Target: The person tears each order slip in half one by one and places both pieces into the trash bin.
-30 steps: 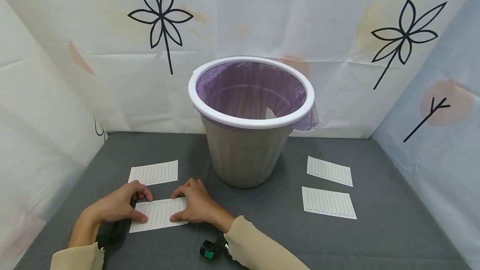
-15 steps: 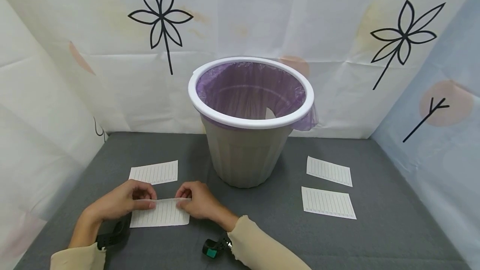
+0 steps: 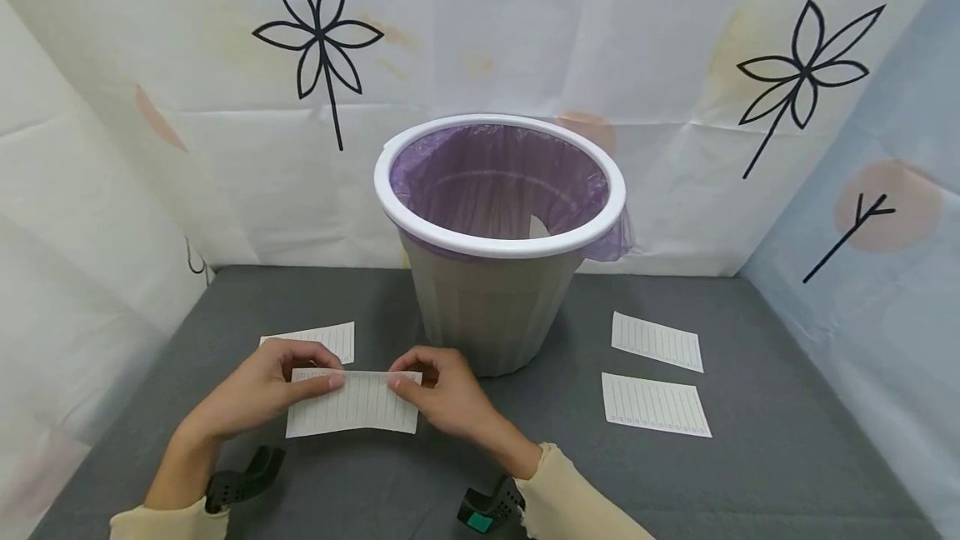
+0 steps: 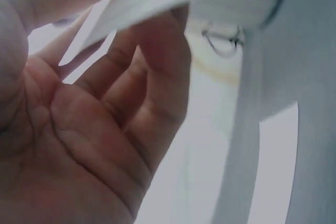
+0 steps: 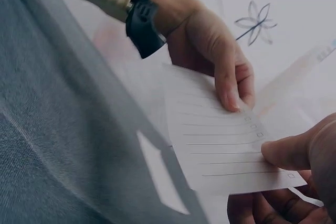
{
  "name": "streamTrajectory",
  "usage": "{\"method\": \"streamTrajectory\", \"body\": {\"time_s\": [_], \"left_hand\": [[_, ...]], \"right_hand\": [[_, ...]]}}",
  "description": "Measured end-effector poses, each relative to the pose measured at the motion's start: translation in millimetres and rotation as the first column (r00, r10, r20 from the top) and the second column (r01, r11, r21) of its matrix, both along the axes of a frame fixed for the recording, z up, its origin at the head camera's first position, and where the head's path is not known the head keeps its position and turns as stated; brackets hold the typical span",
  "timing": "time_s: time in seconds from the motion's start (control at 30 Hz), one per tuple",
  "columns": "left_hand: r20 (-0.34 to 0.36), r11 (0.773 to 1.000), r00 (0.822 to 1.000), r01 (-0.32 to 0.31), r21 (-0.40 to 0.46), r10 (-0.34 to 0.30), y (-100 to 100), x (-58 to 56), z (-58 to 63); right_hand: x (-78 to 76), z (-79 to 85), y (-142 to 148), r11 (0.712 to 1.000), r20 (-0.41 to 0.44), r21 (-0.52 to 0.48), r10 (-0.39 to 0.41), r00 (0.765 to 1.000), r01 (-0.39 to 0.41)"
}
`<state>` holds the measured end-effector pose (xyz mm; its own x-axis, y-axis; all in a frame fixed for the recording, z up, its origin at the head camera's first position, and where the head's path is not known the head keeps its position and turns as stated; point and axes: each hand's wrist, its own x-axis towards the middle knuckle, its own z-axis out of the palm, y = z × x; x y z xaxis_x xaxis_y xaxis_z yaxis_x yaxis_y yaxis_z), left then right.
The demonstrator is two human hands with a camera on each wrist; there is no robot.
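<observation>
A lined sheet of paper [image 3: 360, 404] with small checkboxes along one edge is held up off the table between both hands. My left hand [image 3: 262, 390] pinches its left part, thumb in front and fingers behind. The right hand [image 3: 453, 394] pinches the upper right part the same way. In the right wrist view the lined paper [image 5: 210, 140] shows its ruled side, with the left hand [image 5: 212, 51] on its far end. Behind the left hand, another lined sheet [image 3: 333, 340] lies partly covered on the table.
A beige bin [image 3: 487, 307] with a white rim and a purple liner [image 3: 457, 182] stands at the back middle; a white scrap [image 3: 537, 227] shows inside. Two more lined sheets, an upper one [image 3: 657, 342] and a lower one [image 3: 655, 405], lie on the grey table [image 3: 787, 440] at right.
Both hands have lifted the lined sheet from the table and moved it up and to the right. Their grip has shifted to its upper edge. The other sheets and the bin stay put.
</observation>
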<state>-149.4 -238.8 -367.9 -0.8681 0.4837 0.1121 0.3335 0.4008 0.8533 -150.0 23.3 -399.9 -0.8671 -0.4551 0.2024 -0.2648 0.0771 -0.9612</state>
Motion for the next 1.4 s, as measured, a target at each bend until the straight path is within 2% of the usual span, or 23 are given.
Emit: {"method": "streamTrajectory", "body": {"time_s": [0.17,0.4,0.63,0.87,1.13,1.4], "left_hand": [[-0.019,0.997,0.999,0.033,0.072,-0.032,27,8.3,11.7],[-0.048,0.988,0.999,0.002,0.152,0.006,66,17.1,22.3],[-0.038,0.986,0.996,-0.072,0.149,0.079,99,13.0,36.5],[0.0,0.979,0.999,-0.042,0.197,0.043,126,7.4,54.2],[0.031,0.95,0.999,-0.04,0.31,0.032,150,7.3,53.1],[0.008,0.924,0.996,-0.082,0.373,0.085,164,12.3,46.5]], "right_hand": [[9.4,18.6,29,1.0,-0.018,-0.027,-0.005,1.0,0.005],[15.7,37.3,65,0.996,-0.031,-0.075,-0.039,0.999,0.036],[15.5,57.3,96,0.996,-0.038,-0.045,-0.077,0.996,0.076],[15.1,75.7,126,0.995,-0.053,0.012,-0.098,0.994,0.099],[13.4,78.9,140,0.989,-0.091,-0.008,-0.147,0.985,0.146],[15.6,80.4,142,0.988,-0.113,-0.032,-0.155,0.981,0.152]]}}
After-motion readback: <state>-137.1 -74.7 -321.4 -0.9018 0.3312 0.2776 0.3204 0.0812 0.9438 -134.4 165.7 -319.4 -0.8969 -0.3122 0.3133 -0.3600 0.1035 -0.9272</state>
